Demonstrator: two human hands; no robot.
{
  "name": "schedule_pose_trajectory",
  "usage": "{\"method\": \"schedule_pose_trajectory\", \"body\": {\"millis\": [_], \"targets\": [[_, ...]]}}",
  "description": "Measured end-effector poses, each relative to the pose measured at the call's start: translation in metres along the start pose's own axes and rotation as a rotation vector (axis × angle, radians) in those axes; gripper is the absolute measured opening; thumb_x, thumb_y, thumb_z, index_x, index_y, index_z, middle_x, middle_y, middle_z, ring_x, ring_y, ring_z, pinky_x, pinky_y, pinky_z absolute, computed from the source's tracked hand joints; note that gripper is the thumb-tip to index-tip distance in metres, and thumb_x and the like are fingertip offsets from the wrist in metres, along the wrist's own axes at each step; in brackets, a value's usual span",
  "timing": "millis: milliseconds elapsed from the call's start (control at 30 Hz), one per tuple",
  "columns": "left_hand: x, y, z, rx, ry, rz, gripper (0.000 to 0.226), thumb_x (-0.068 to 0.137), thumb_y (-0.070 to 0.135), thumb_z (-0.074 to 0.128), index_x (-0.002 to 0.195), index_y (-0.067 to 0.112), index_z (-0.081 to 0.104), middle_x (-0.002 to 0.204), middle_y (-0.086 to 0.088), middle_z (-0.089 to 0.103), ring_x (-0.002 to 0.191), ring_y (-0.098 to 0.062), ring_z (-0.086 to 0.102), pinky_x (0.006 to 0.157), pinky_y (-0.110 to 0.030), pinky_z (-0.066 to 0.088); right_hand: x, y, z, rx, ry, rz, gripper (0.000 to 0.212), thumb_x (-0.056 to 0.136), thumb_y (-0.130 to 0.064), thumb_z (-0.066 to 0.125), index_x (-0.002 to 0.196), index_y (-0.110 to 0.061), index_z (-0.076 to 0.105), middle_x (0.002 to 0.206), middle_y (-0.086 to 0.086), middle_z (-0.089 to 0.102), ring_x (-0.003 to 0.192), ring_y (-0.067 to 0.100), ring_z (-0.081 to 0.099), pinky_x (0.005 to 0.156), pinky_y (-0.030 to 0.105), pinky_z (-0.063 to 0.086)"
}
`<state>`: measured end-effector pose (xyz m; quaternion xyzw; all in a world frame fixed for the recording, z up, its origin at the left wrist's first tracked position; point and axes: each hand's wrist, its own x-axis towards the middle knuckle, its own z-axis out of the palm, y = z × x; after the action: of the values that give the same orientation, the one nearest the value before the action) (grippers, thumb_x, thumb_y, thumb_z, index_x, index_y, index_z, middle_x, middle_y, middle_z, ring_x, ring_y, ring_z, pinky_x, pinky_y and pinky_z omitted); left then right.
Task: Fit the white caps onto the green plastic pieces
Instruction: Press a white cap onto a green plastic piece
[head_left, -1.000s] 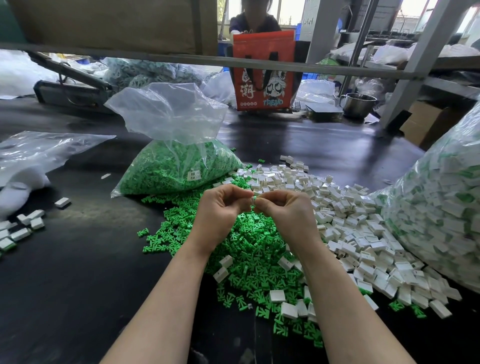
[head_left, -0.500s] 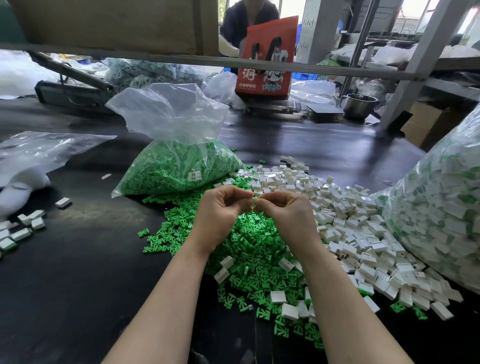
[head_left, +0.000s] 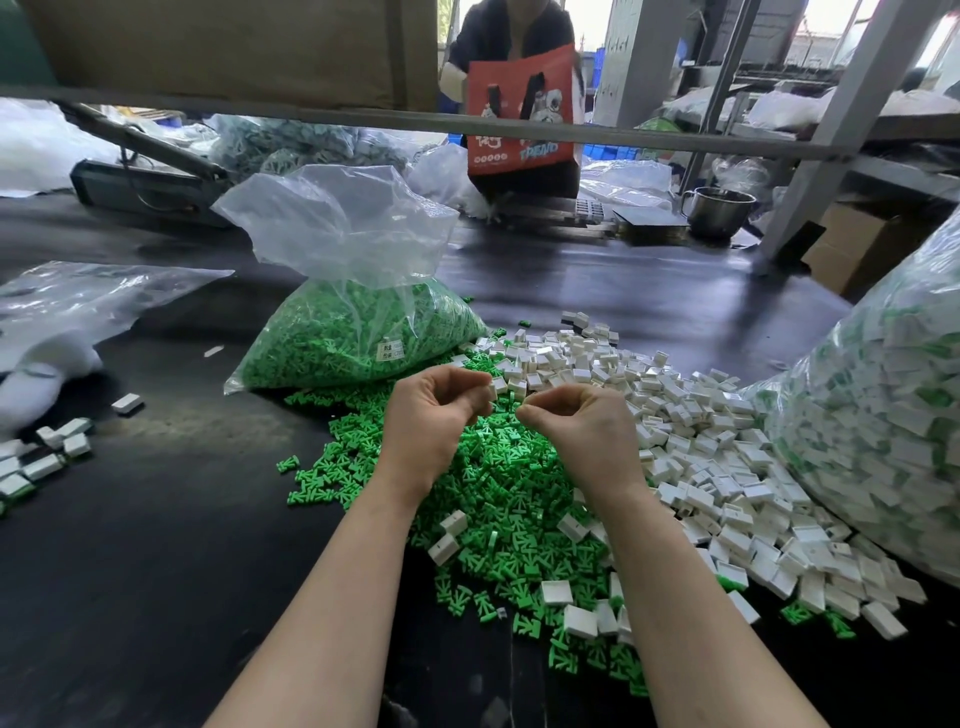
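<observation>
Both hands hung over the green pieces (head_left: 498, 499), fingers curled. The left hand (head_left: 431, 415) pinched a white cap (head_left: 500, 385) at its fingertips; whether the right hand (head_left: 576, 426) held anything could not be told. Loose caps (head_left: 701, 457) lay just right. A skewed press might have jammed or dropped the cap into the heap.

Black table (head_left: 156, 571) under loose green pieces (head_left: 498, 499)

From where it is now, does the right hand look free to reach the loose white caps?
Probably yes: the right hand hovers beside the loose white caps, with nothing between them, though its fingers look curled.
</observation>
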<state>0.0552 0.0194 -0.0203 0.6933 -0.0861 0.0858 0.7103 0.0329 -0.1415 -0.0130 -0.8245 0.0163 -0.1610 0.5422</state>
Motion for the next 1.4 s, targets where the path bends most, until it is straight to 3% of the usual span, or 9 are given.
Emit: {"method": "schedule_pose_trajectory", "body": {"millis": [100,400,667,800,900,967,1133,1233,1400], "targets": [[0.000,-0.001,0.001,0.001,0.003,-0.004,0.014,0.084,0.002,0.072,0.088,0.016,0.074,0.082,-0.004,0.076,0.078,-0.021,0.073,0.073,-0.024,0.056,-0.001,0.000,0.002,-0.115,0.017,-0.019,0.011,0.076,-0.018,0.084,0.080,-0.016,0.074,0.071,-0.004,0.071,0.066,0.010,0.068,0.066,0.026,0.057],[0.001,-0.001,0.001,-0.001,0.010,-0.009,0.012,0.084,0.003,0.072,0.090,0.013,0.074,0.081,-0.005,0.075,0.079,-0.022,0.073,0.076,-0.028,0.058,0.000,0.002,0.004,-0.198,0.021,-0.024,0.007,0.081,-0.018,0.078,0.081,-0.018,0.071,0.072,-0.007,0.067,0.068,0.009,0.065,0.065,0.022,0.053],[0.000,-0.002,0.000,0.004,0.008,-0.014,0.013,0.085,0.003,0.071,0.091,0.014,0.074,0.083,-0.004,0.076,0.082,-0.023,0.073,0.079,-0.030,0.058,0.000,0.002,0.005,-0.283,-0.008,-0.030,0.009,0.089,-0.015,0.070,0.094,-0.022,0.073,0.088,-0.002,0.072,0.078,0.014,0.065,0.076,0.034,0.057],[-0.001,-0.001,0.001,-0.021,0.011,-0.020,0.014,0.085,0.002,0.070,0.092,0.013,0.074,0.084,-0.004,0.076,0.084,-0.024,0.073,0.079,-0.029,0.058,-0.001,-0.003,0.006,-0.462,-0.091,-0.100,0.015,0.088,-0.035,0.070,0.100,-0.029,0.075,0.110,-0.006,0.068,0.110,0.015,0.055,0.099,0.029,0.040],[0.000,-0.001,0.001,-0.036,0.017,-0.022,0.016,0.085,0.001,0.070,0.089,0.016,0.074,0.085,-0.004,0.076,0.086,-0.026,0.072,0.082,-0.032,0.059,-0.004,-0.010,0.010,-0.663,-0.269,-0.134,0.031,0.081,-0.055,0.070,0.107,-0.038,0.072,0.113,-0.009,0.063,0.113,0.016,0.048,0.099,0.035,0.040],[-0.001,-0.001,0.001,-0.039,0.016,-0.023,0.017,0.085,0.001,0.070,0.089,0.016,0.074,0.085,-0.004,0.076,0.086,-0.024,0.072,0.082,-0.031,0.059,-0.005,-0.011,0.013,-0.726,-0.290,-0.145,0.028,0.082,-0.055,0.069,0.106,-0.040,0.072,0.110,-0.009,0.064,0.111,0.016,0.049,0.097,0.036,0.042],[-0.001,0.000,0.002,-0.044,0.010,-0.023,0.016,0.083,0.002,0.072,0.088,0.017,0.074,0.088,-0.004,0.076,0.089,-0.022,0.072,0.083,-0.029,0.058,-0.005,-0.008,0.016,-0.593,-0.221,-0.152,0.009,0.086,-0.035,0.073,0.092,-0.029,0.075,0.099,-0.006,0.067,0.098,0.013,0.056,0.091,0.030,0.045],[-0.001,0.002,0.002,-0.128,0.008,-0.057,0.013,0.082,0.003,0.072,0.090,0.013,0.073,0.088,-0.005,0.076,0.089,-0.020,0.072,0.080,-0.025,0.057,-0.005,-0.009,0.013,-0.271,-0.124,-0.090,0.012,0.083,-0.027,0.077,0.090,-0.017,0.075,0.082,-0.006,0.070,0.074,0.004,0.063,0.070,0.011,0.048],[-0.001,0.004,0.004,-0.241,-0.029,-0.111,0.014,0.081,0.005,0.074,0.093,0.008,0.069,0.083,-0.004,0.075,0.080,-0.017,0.072,0.073,-0.022,0.056,-0.006,-0.013,0.005,0.246,0.032,0.079,0.011,0.080,-0.020,0.079,0.077,-0.012,0.072,0.068,-0.001,0.070,0.053,0.000,0.060,0.053,0.014,0.047]]}}
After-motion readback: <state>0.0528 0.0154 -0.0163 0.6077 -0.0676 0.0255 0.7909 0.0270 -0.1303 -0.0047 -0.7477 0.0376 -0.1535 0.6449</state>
